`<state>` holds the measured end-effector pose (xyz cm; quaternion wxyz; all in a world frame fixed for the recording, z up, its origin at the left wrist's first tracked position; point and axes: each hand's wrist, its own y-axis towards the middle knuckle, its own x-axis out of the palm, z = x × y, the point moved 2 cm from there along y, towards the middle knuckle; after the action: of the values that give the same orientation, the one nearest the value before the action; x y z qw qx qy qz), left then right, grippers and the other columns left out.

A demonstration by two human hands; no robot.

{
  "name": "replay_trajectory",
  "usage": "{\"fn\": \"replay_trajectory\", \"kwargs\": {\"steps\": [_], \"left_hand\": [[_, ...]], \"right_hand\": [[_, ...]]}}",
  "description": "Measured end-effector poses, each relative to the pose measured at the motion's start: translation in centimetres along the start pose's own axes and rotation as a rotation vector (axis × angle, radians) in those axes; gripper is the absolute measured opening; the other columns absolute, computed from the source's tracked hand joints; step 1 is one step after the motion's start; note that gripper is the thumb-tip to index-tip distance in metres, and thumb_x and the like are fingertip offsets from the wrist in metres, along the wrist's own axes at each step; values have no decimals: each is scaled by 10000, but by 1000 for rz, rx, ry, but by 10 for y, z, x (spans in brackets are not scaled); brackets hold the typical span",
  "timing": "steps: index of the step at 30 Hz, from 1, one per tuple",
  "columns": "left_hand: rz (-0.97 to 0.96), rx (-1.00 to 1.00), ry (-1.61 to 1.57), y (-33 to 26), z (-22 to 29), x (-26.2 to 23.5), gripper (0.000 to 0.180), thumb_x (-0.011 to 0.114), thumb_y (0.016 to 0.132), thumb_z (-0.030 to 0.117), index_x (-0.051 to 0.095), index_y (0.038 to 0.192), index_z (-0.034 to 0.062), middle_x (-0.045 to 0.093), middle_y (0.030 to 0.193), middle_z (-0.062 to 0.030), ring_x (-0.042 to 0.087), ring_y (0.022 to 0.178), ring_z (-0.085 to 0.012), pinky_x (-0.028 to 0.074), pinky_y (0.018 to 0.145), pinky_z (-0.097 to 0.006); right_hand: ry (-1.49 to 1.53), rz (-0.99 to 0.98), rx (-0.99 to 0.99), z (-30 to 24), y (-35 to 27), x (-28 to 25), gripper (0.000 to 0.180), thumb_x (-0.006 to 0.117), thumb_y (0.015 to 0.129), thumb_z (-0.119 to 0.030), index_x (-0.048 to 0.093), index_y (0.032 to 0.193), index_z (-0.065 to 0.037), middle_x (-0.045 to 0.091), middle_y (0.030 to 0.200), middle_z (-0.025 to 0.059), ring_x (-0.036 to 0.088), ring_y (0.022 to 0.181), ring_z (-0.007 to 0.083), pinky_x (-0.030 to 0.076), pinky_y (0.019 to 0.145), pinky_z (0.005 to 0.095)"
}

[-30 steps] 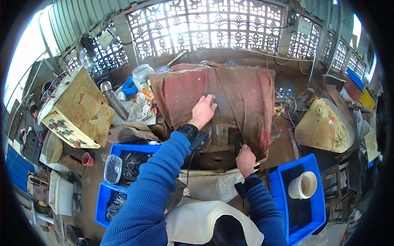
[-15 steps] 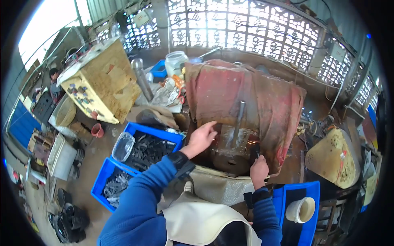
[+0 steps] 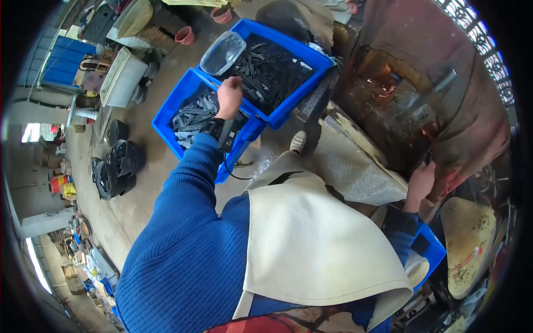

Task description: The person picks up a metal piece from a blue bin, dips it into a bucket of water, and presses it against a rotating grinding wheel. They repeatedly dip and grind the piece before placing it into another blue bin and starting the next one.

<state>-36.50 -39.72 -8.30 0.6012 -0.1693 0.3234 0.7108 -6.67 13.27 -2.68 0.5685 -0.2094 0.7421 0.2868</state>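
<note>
My left hand (image 3: 229, 99) is closed above the two blue crates, near where their rims meet; whatever its fingers hold, if anything, is hidden. One crate (image 3: 304, 89) is full of dark flat strips (image 3: 266, 75). The other crate (image 3: 166, 139) has greyer strips (image 3: 194, 116). A clear plastic tub (image 3: 223, 54) rests at the corner of the dark-strip crate. Off to the right, my right hand (image 3: 422, 180) grips a small dark piece (image 3: 430, 155) at the front of a wet, cloth-draped machine recess. Inside it stands a metal rod (image 3: 444, 81).
Reddish-brown cloth (image 3: 477, 105) hangs round the recess, with a bubble-textured sheet (image 3: 355, 166) along its front. A blue bin (image 3: 436, 258) with a pale bucket (image 3: 417, 269) is at lower right, beside a stained yellowish panel (image 3: 467, 238). Black bags (image 3: 116, 166) lie on the left floor.
My view has turned left and down. My left hand has left the machine front and moved over the blue crates, its fingers now closed. My right hand stays by the machine, still gripping the dark piece.
</note>
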Motion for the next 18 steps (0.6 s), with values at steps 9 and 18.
{"fn": "replay_trajectory", "kwargs": {"steps": [9, 18], "left_hand": [[-378, 104, 217, 12, 30, 73, 140, 588, 828, 126, 698, 857, 45, 672, 908, -204, 644, 867, -380, 525, 728, -445], [-477, 264, 678, 31, -61, 141, 225, 587, 816, 207, 678, 910, 24, 668, 1013, -180, 653, 907, -369, 526, 848, -449]], "right_hand": [[-16, -5, 7, 1, 0, 6, 268, 512, 952, -263, 546, 1037, -11, 639, 869, 262, 620, 812, 457, 479, 663, 541], [94, 24, 67, -33, -2, -11, 154, 560, 906, -157, 517, 977, -28, 632, 931, 205, 648, 795, 401, 525, 664, 493]]}}
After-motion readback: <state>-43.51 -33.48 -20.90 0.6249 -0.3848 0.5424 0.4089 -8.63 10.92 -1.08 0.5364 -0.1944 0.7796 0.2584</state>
